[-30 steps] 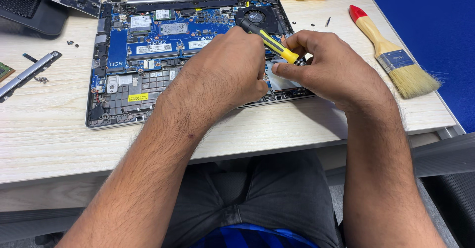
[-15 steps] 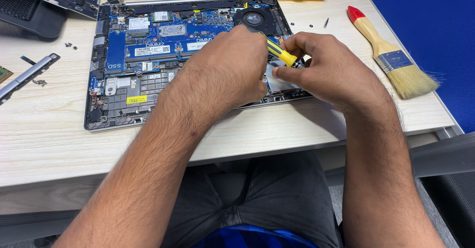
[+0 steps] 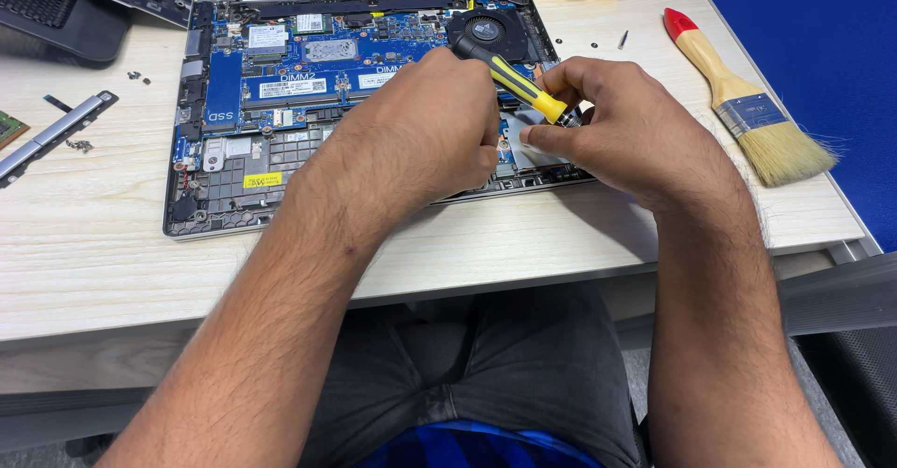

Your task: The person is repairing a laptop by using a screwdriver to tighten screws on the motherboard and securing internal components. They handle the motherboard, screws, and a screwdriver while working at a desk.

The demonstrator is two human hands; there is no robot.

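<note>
1. Our left hand (image 3: 425, 127) and right hand (image 3: 612, 127) have their fingers closed round a yellow-and-black screwdriver (image 3: 509, 78) over the opened laptop (image 3: 280, 104).
2. A paintbrush (image 3: 747, 113) lies to the right on the desk (image 3: 112, 244); loose screws (image 3: 140, 78) lie left.

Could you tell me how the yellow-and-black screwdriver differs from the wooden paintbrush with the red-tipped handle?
The yellow-and-black screwdriver sits in the grip of both hands over the opened laptop; the wooden paintbrush lies untouched on the table. The screwdriver is slimmer and shorter; the paintbrush ends in broad pale bristles. Both lie slanted the same way.
</note>
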